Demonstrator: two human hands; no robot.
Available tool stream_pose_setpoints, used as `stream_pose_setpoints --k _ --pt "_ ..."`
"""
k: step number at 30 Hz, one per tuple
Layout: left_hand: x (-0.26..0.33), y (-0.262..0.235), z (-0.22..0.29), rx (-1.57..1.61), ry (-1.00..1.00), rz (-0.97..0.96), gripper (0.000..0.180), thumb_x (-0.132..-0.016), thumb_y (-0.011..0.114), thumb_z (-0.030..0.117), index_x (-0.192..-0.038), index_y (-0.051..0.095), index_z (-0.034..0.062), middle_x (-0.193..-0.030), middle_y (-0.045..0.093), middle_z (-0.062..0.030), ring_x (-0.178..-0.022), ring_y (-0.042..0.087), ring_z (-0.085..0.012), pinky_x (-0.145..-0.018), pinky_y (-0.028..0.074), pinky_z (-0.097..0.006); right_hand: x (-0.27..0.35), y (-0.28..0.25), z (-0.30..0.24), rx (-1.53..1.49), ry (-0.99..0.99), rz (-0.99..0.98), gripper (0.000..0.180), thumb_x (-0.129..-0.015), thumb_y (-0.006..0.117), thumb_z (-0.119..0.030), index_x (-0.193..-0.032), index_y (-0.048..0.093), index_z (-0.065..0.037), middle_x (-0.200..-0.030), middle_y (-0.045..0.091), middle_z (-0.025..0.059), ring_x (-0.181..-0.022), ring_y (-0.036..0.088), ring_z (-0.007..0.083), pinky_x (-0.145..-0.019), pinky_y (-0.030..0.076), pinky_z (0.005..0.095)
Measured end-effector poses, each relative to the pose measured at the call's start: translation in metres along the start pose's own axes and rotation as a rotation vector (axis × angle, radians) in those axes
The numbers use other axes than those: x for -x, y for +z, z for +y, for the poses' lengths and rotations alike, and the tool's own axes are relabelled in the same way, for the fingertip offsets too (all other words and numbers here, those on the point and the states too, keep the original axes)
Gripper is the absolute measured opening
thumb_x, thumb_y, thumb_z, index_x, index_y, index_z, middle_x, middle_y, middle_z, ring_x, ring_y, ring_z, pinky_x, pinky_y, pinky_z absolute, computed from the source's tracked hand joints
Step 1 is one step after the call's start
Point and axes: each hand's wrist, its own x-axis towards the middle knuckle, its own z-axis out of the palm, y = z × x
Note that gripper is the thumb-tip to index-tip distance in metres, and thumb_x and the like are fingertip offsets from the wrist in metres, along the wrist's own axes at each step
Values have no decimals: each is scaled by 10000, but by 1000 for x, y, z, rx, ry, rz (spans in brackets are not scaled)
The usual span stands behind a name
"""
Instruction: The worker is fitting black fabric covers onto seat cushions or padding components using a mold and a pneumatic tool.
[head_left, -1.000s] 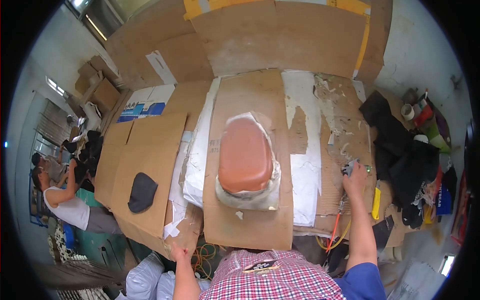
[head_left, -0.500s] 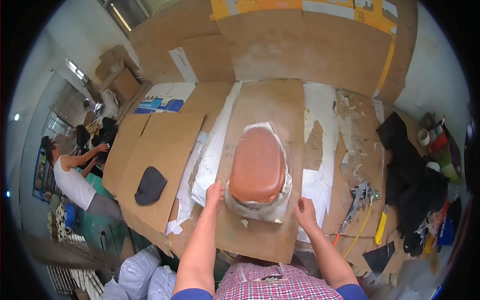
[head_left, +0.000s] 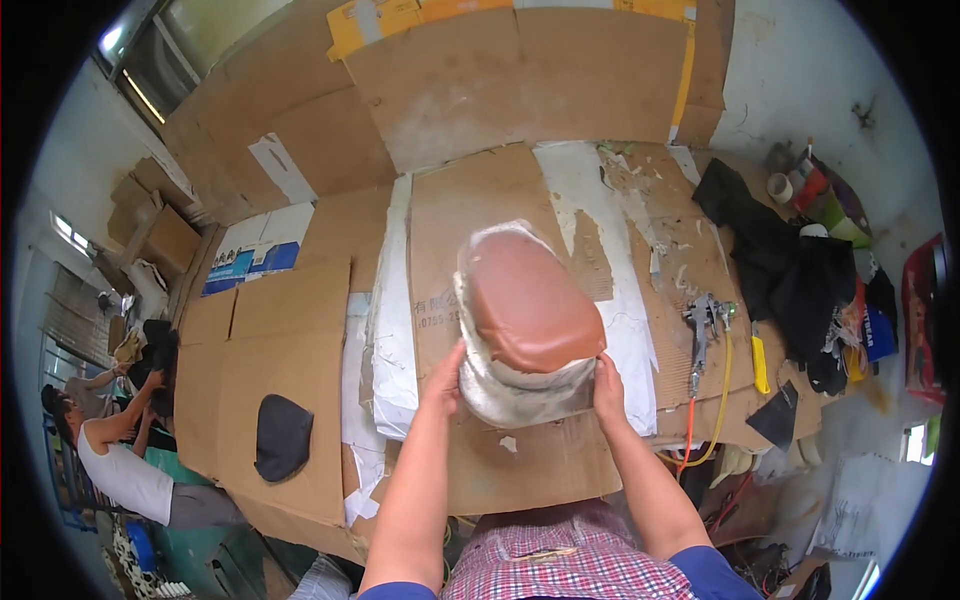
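Note:
A brown, smooth-covered padded cushion (head_left: 535, 300), rounded at the far end, shows a ragged whitish backing (head_left: 510, 395) around its edge. Its near side looks raised from the cardboard, facing me. My left hand (head_left: 445, 380) grips the backing's left edge, and my right hand (head_left: 608, 388) grips the near right corner. Some fingers of both hands are hidden behind the backing.
Cardboard sheets (head_left: 290, 340) cover the table, with a black fabric piece (head_left: 283, 438) at left. Right of the cushion lie a spray gun (head_left: 705, 320) with hoses, a yellow cutter knife (head_left: 760, 364) and black cloth (head_left: 790, 260). A co-worker (head_left: 125, 465) stands far left.
Both hands have closed on the cushion, which was lying flat between them. It is now turned, its near end swung right and lifted. The head view has shifted to the right.

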Motion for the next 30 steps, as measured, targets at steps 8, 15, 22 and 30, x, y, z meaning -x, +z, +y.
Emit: stream_pose_setpoints --k 8,15,22,30 --pt "35 5 -7 177 111 -58 323 -871 579 338 -1040 541 66 -956 581 -29 -896 557 -150 -781 479 -314 9 0 -18 -230 236 -50 413 -951 385 -293 -1220 468 9 -1184 536 155 -1129 479 222 -956 353 318" --pt "127 24 12 189 197 -135 462 -883 493 316 -1252 437 42 -1192 537 -131 -1059 545 -265 -908 453 -420 52 -54 -59 -690 286 -284 537 -886 543 -218 -1356 308 -104 -1153 426 3 -976 451 88 -871 389 256" --pt "99 86 -16 -42 -24 -476 535 -779 551 253 -1249 432 26 -1185 530 -123 -1068 525 -281 -915 448 -429 123 -140 -87 -1003 383 -342 676 -830 641 -247 -1381 290 -73 -1308 420 30 -1206 369 146 -1012 307 316" --pt "171 204 -121 -299 -487 -988 671 -597 541 62 -1246 411 -44 -1151 546 -150 -995 573 -279 -891 467 -383 351 -251 -88 -1082 338 566 592 -737 693 -125 -1260 434 -26 -1110 579 57 -987 574 158 -881 454 323"
